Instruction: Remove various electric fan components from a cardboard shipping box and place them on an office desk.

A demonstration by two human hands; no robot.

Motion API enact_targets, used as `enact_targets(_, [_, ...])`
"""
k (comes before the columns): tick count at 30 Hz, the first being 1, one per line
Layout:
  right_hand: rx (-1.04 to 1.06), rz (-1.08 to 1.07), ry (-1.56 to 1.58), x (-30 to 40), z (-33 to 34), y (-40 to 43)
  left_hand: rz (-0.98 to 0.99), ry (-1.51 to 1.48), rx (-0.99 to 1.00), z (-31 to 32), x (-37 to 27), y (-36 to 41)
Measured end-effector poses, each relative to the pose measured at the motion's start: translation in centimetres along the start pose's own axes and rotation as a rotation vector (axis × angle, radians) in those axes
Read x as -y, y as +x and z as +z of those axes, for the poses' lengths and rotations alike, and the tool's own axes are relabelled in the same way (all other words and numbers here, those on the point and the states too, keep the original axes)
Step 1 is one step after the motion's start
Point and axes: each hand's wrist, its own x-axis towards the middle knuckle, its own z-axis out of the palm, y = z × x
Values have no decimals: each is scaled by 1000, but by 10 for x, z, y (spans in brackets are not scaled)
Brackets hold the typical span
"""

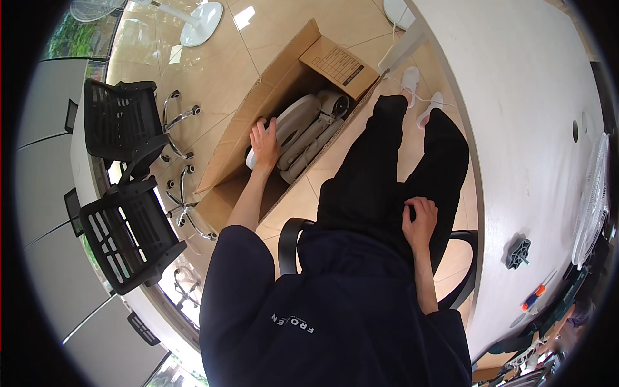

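An open cardboard box [271,96] stands on the floor to the left of my legs. Packed inside are a white rounded disc-like part [295,123], long light-coloured tubes [304,140] and a motor-like part with a dark round end [340,105], which look like pieces of a stand fan. My left hand [265,145] reaches into the box over a white curved part [250,158]; its fingertips lie at the white pieces, and whether they grip cannot be told. Loosely curled, my right hand [420,220] rests on my right thigh with nothing visible in it.
A white desk [512,159] runs along the right, bearing a dark spoked round part [518,252], a screwdriver [534,297] and a white fan grille [591,203]. Black mesh chairs [123,121] stand left. A white fan base [203,24] is on the tiles, and a white cable [420,98] crosses near my feet.
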Motion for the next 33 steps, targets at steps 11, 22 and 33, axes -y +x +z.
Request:
enact_targets(11, [-10, -18, -13, -2, 3, -3, -184, -574, 467, -45, 19, -22])
enact_targets(22, [-42, -22, 14, -5, -9, -9, -234, -437, 521, 58, 18, -30])
enact_targets(33, [698, -424, 857, 64, -204, -44, -305, -646, 552, 57, 38, -24])
